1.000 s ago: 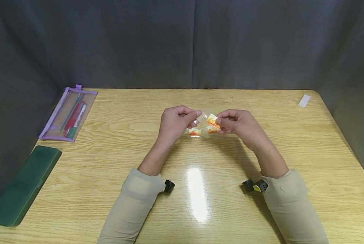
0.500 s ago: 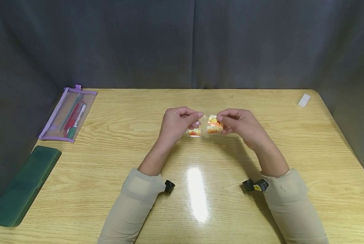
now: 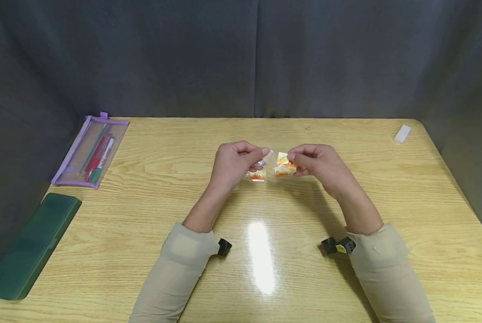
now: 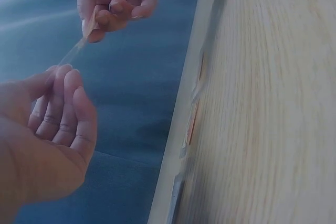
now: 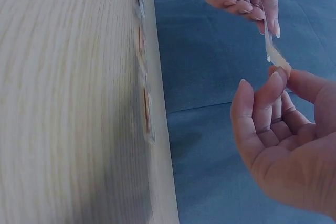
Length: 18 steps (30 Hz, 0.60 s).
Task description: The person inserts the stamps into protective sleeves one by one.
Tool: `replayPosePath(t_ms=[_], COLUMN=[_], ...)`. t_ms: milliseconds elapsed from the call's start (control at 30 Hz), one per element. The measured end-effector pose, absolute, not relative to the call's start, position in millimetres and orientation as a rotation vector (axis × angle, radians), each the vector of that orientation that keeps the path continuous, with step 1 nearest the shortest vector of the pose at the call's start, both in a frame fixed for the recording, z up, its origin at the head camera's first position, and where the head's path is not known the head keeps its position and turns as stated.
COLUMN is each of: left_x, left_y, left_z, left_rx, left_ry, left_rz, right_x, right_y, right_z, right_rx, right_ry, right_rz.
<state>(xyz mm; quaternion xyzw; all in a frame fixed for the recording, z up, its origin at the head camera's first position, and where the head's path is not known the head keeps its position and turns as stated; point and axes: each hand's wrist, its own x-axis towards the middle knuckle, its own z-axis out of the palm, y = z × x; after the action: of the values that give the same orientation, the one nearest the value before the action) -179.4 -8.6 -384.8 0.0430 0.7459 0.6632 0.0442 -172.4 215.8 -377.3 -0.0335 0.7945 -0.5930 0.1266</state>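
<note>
Between the two hands a small clear packet with a yellow-orange label (image 3: 283, 159) is stretched, held above the table. The left hand (image 3: 236, 162) pinches its clear end (image 4: 72, 53) between thumb and fingertips. At the labelled end, the right hand (image 3: 320, 168) pinches it with thumb and forefinger; a toothed edge (image 5: 281, 59) shows there in the right wrist view. Two similar packets lie flat on the table below: one orange-printed packet (image 3: 258, 176) under the left fingers, another packet (image 3: 283, 172) near the right fingertips, partly overlapped by the held one.
A purple-edged mesh pouch (image 3: 74, 165) with pens inside lies at the back left. In front of it is a dark green case (image 3: 32, 246). A small white block (image 3: 402, 133) sits at the back right. Dark curtains (image 3: 241, 58) surround the wooden table (image 3: 144, 152).
The held packet's label has turned from tilted to nearly level. The left hand has shifted slightly right, and the right hand's fingertips have moved a little right. The packets on the table stay put.
</note>
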Motion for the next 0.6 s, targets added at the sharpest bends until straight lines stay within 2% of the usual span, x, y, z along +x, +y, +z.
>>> replayPosePath(t_ms=[600], left_x=[-178.6], left_y=[-2.5], left_z=[-386.6], left_rx=[0.124], left_ry=[2.241], left_rz=[2.025], right_x=[-171.0], right_y=[214.3], right_z=[-375.9], right_rx=[-0.113], right_ry=[2.346], right_rz=[-1.694])
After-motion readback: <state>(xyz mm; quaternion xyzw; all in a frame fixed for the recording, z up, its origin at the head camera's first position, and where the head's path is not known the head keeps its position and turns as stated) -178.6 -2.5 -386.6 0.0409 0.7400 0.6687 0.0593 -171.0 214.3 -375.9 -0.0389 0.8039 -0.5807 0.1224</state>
